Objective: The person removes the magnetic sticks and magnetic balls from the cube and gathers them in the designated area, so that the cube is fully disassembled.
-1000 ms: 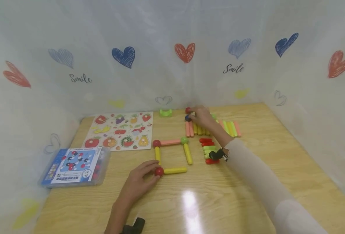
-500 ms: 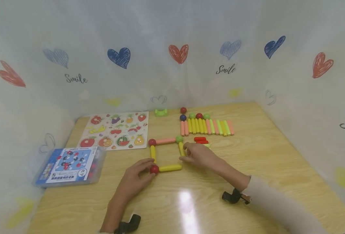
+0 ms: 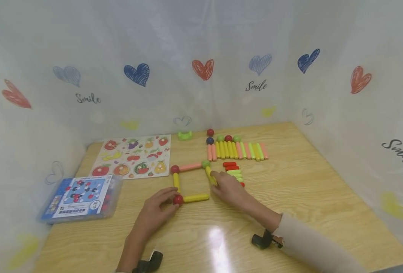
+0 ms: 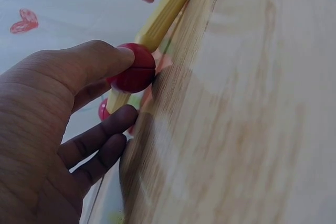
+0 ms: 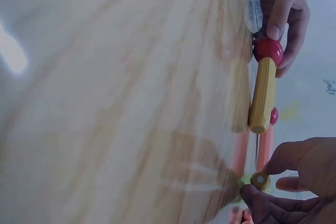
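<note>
In the head view, yellow and pink rods and balls form a four-sided outline with a gap at the near right corner. My left hand [image 3: 155, 206] holds the red ball [image 3: 178, 200] at the near left corner, thumb on top in the left wrist view. A yellow rod [image 3: 196, 198] runs right from that ball, its right end free. On the right side, my right hand [image 3: 230, 188] pinches another yellow rod [image 3: 208, 172] by its near end. That rod meets a green ball [image 3: 206, 164], from which a pink rod [image 3: 190, 167] leads to a second red ball [image 3: 175, 169].
Behind lies a row of yellow, pink and green rods [image 3: 237, 150] with several balls. Short red and green pieces [image 3: 234, 172] lie beyond my right hand. A fruit picture board [image 3: 131, 156], a clear plastic case [image 3: 80, 199] and a green curved piece [image 3: 185, 135] sit left and back.
My right hand has left the balls at the back, come down toward me and taken hold of the right-side yellow rod. My left hand stays at the near left red ball.
</note>
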Demonstrator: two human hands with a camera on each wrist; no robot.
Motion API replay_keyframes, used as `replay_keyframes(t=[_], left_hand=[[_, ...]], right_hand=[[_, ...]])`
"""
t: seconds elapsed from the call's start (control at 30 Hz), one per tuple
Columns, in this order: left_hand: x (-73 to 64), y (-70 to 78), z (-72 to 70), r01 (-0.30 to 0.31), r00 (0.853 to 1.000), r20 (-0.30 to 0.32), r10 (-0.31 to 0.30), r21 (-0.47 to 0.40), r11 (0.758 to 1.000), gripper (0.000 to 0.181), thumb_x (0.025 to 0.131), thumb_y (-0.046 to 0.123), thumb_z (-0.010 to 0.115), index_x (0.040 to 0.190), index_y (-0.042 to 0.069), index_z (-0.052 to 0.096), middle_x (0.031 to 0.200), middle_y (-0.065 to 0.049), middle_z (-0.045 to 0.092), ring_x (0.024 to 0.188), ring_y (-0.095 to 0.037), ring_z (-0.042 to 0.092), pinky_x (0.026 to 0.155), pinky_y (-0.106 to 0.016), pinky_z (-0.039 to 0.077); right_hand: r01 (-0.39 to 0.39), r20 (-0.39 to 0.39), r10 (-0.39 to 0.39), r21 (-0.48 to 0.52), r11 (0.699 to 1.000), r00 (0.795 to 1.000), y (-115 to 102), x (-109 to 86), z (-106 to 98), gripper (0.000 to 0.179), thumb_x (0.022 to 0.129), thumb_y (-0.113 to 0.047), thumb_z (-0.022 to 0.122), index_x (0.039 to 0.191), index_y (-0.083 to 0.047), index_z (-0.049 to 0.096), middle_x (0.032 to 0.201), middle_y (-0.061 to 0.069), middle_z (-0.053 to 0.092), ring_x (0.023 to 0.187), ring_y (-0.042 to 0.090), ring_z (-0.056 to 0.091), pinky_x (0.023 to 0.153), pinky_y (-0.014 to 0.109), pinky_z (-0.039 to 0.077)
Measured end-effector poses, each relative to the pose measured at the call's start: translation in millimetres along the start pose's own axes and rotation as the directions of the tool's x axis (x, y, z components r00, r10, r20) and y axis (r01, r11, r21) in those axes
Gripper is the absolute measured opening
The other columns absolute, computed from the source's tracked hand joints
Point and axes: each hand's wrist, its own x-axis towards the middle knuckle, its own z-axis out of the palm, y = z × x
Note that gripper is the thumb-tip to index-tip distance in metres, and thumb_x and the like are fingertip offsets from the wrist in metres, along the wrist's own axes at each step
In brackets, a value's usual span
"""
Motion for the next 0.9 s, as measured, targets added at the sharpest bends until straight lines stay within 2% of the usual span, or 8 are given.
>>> replay_keyframes(t=[0.17, 0.27, 0.37, 0.43, 0.57, 0.67, 0.73, 0.9], left_hand=[[0.5, 0.3, 0.3, -0.008, 1.0, 0.021, 0.008, -0.004, 1.0, 0.038, 0.087, 0.023, 0.08, 0.124, 0.022, 0.072, 0.134, 0.016, 0.058, 0.115, -0.008, 0.06, 0.103, -0.041, 0.047], [0.9, 1.9, -0.9, 0.0, 1.0, 0.027, 0.001, -0.012, 1.0, 0.037, 0.087, 0.022, 0.08, 0.123, 0.021, 0.072, 0.134, 0.016, 0.059, 0.111, -0.007, 0.062, 0.102, -0.04, 0.048], [1.2, 3.0, -2.6, 0.009, 1.0, 0.02, -0.009, -0.01, 1.0, 0.038, 0.086, 0.02, 0.081, 0.123, 0.02, 0.072, 0.134, 0.016, 0.059, 0.111, -0.008, 0.062, 0.102, -0.04, 0.048], [1.5, 3.3, -3.1, 0.011, 1.0, 0.02, -0.011, -0.004, 1.0, 0.038, 0.086, 0.021, 0.081, 0.123, 0.02, 0.072, 0.134, 0.016, 0.059, 0.113, -0.009, 0.061, 0.103, -0.04, 0.047], [0.6, 3.3, -3.4, 0.007, 1.0, 0.02, -0.007, 0.003, 1.0, 0.037, 0.087, 0.022, 0.081, 0.123, 0.02, 0.072, 0.134, 0.015, 0.059, 0.115, -0.01, 0.061, 0.104, -0.041, 0.047], [-1.1, 2.0, -3.7, 0.009, 1.0, 0.007, -0.009, -0.002, 1.0, 0.037, 0.086, 0.02, 0.082, 0.121, 0.019, 0.073, 0.133, 0.015, 0.06, 0.114, -0.01, 0.062, 0.103, -0.041, 0.048], [-1.7, 0.6, -3.6, 0.008, 1.0, 0.004, -0.008, -0.001, 1.0, 0.036, 0.085, 0.02, 0.082, 0.121, 0.02, 0.073, 0.133, 0.016, 0.06, 0.114, -0.01, 0.061, 0.102, -0.041, 0.048], [-0.9, 0.0, -5.6, -0.007, 1.0, 0.015, 0.007, 0.016, 1.0, 0.037, 0.087, 0.023, 0.08, 0.123, 0.021, 0.072, 0.134, 0.016, 0.059, 0.121, -0.011, 0.058, 0.104, -0.041, 0.046]], right_hand=[[-0.033, -0.088, 0.033, 0.006, 0.999, 0.996, -3, 0.1, 1, 0.027, 0.085, -0.001, 0.071, 0.111, 0.001, 0.071, 0.087, 0.009, 0.059, 0.065, 0.013, 0.047, 0.052, 0.023, 0.043], [-0.027, -0.082, 0.027, 0.008, 1.0, 0.996, -3, 0.3, 1, 0.013, 0.085, 0.002, 0.069, 0.096, 0.002, 0.075, 0.081, 0.007, 0.055, 0.064, 0.014, 0.049, 0.051, 0.023, 0.045], [-0.015, -0.078, 0.013, -0.015, 1.0, 0.997, -2, 0.4, 2, 0.01, 0.086, 0.002, 0.067, 0.09, 0.002, 0.076, 0.079, 0.005, 0.053, 0.064, 0.013, 0.05, 0.053, 0.022, 0.046], [-0.019, -0.105, 0.015, -0.036, 0.999, 0.994, 0, 1.2, 2, 0.009, 0.087, -0.001, 0.071, 0.094, 0.001, 0.076, 0.08, 0.004, 0.054, 0.066, 0.013, 0.049, 0.054, 0.022, 0.046], [-0.007, -0.161, -0.01, -0.106, 0.994, 0.987, 3, 5.6, 1, 0.023, 0.084, -0.01, 0.079, 0.104, 0.0, 0.072, 0.086, 0.006, 0.059, 0.072, 0.018, 0.052, 0.06, 0.029, 0.048], [0.021, -0.113, -0.043, -0.189, 0.982, 0.993, 4, 11.1, 2, 0.024, 0.086, -0.012, 0.077, 0.104, 0.0, 0.068, 0.082, 0.01, 0.062, 0.071, 0.023, 0.056, 0.06, 0.033, 0.05], [0.019, -0.075, -0.035, -0.211, 0.977, 0.997, 4, 13.3, 3, 0.023, 0.086, -0.011, 0.076, 0.104, 0.001, 0.066, 0.08, 0.011, 0.063, 0.068, 0.024, 0.057, 0.058, 0.035, 0.05], [-0.012, -0.053, 0.005, -0.126, 0.992, 0.999, 0, 13.6, 5, 0.019, 0.086, -0.004, 0.075, 0.105, 0.0, 0.07, 0.08, 0.01, 0.061, 0.066, 0.02, 0.055, 0.055, 0.032, 0.048]])
